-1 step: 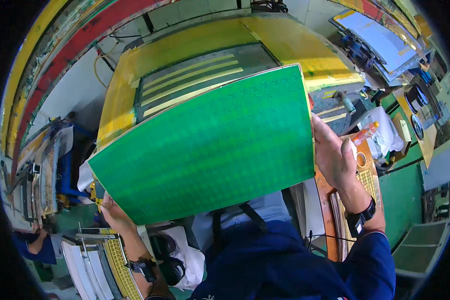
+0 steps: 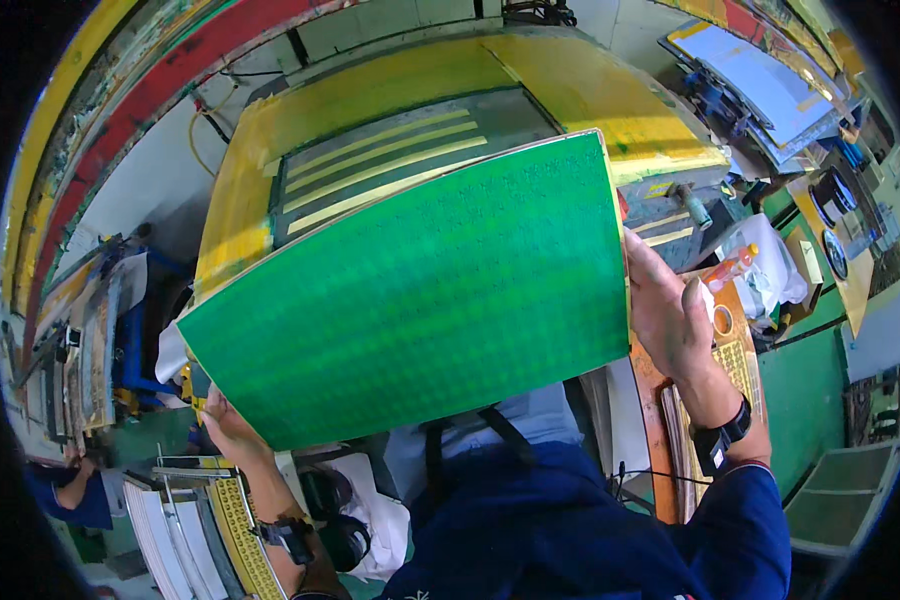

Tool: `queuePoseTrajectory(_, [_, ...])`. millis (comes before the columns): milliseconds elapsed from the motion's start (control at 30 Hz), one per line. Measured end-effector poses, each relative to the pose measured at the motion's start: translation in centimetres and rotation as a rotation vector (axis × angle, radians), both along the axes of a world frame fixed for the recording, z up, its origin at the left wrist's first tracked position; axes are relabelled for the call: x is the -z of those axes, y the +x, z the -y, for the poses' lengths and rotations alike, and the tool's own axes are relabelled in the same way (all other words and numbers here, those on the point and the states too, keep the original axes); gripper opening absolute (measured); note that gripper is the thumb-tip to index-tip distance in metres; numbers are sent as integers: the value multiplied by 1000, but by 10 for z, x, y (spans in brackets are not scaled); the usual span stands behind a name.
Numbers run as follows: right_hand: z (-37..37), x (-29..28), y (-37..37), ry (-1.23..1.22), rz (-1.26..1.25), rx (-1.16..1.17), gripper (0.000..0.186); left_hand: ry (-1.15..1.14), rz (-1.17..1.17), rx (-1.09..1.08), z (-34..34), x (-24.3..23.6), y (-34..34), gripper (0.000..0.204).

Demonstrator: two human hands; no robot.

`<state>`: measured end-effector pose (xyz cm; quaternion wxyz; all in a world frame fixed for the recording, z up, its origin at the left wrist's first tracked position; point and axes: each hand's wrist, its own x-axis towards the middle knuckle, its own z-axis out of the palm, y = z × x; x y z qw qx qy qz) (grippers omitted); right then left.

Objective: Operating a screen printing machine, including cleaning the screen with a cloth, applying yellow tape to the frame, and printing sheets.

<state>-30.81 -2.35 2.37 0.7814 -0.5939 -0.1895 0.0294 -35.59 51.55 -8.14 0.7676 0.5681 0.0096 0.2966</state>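
A large green circuit board panel [image 2: 410, 295] with a fine repeated pattern is held up in front of me, tilted so its left end sits lower. My left hand [image 2: 232, 432] grips its lower left edge, with most of the fingers hidden behind it. At the right edge, my right hand [image 2: 670, 305] presses palm and fingers against the side, thumb raised off the face. Behind the panel lies a printing table [image 2: 660, 110] framed in yellow, with pale strips [image 2: 390, 180] across its dark middle; the panel covers its near part.
To the right, a wooden bench [image 2: 653, 410] bears a tape roll [image 2: 722, 318], a bottle with an orange cap [image 2: 732, 265] and stacked boards. A rack of upright panels [image 2: 185, 530] stands low on the left. Red and yellow beams [image 2: 90, 160] arch overhead. Another person's arm [image 2: 75, 485] shows far left.
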Motion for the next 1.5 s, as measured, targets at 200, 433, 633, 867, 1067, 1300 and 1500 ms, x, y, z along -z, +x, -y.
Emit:
queuePoseTrajectory(200, [-1, -3, -1, -32, 14, 33, 110, 41, 8, -5, 9, -1, 2, 70])
queuePoseTrajectory(433, [3, 0, -7, -17, -11, 51, 111, 8, 2, -37, 7, 6, 3, 71])
queuePoseTrajectory(633, [38, 56, 23, 4, 103, 90, 86, -10, -199, -134, 22, -31, 3, 70])
queuePoseTrajectory(867, [85, 57, 53, 259, -166, 108, 81, 162, -157, 78, 47, -78, 21, 68])
queuePoseTrajectory(1067, [93, 62, 63, 353, -222, -38, 80, 304, -172, 192, 39, -86, 26, 69])
queuePoseTrajectory(1300, [95, 53, 63, 282, -264, 146, 81, 339, -144, 253, 55, -107, 31, 63])
queuePoseTrajectory(1500, [96, 51, 64, 242, -263, 192, 81, 374, -128, 272, 54, -114, 33, 61])
